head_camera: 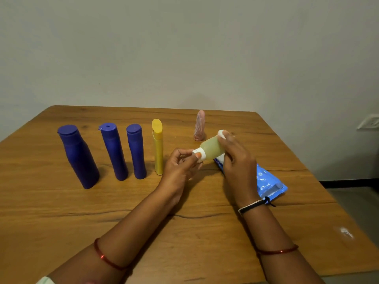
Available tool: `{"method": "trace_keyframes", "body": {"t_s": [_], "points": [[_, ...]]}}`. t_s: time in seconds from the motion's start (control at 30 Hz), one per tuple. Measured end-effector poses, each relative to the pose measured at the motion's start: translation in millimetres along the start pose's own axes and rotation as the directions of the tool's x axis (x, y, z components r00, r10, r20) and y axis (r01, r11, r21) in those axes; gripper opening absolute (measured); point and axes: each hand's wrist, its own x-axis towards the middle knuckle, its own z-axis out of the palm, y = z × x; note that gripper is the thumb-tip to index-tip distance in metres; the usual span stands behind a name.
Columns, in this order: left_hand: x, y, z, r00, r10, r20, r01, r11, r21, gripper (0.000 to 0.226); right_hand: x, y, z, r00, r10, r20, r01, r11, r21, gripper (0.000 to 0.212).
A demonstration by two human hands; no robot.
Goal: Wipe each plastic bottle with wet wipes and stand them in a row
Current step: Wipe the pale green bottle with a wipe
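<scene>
Both hands meet above the middle of the brown wooden worktop [61,201], holding a small translucent pale-green plastic bottle with a white cap [211,149] tilted in the air, cap end low toward the left and base high toward the right. The left hand [180,167] forms a grip closed on the white cap, thumb and fingertips pinching it. The right hand [235,160] forms a grip wrapped round the bottle's body, fingers curled over it, with a piece of white wet wipe [221,133] pressed under the fingertips at the base end. To the left of the left grip, four bottles stand upright in a row: nearest it a slim yellow plastic bottle with a yellow cap [158,148], then a slim purple-blue bottle [136,151], a second slim purple-blue bottle with a hole in its flip cap [113,150], and farthest a broader purple-blue bottle [79,156]. Beyond the right grip, apart from the row, a pale pink ribbed plastic bottle [199,126] stands upright. Beneath and just right of the right grip lies a blue wet-wipe packet [266,181] flat on the worktop, partly hidden by the wrist. Thin red bangles circle both forearms; a black-and-white band sits at the right wrist.
</scene>
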Motion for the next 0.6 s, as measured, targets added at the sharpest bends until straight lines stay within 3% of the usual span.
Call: {"method": "trace_keyframes", "body": {"t_s": [0.17, 0.43, 0.6], "points": [[1.8, 2.5, -2.1, 0.995, -0.100, 0.010, 0.100, 0.981, -0.165, 0.006, -12.0, -20.4, 5.9, 0.971, -0.173, 0.165, 0.153, 0.980, 0.129, 0.045], [0.1, 6.6, 2.6, 0.975, -0.221, -0.004, 0.215, 0.951, -0.221, 0.004, 4.1, 15.9, -5.6, 0.995, 0.020, -0.100, -0.026, 0.998, -0.063, 0.047], [2.3, 6.7, 0.6, 0.961, -0.278, -0.013, 0.261, 0.916, -0.304, 0.010, -3.6, 2.9, 1.7, 0.999, -0.049, -0.018, 0.049, 0.999, 0.013, 0.052]]}}
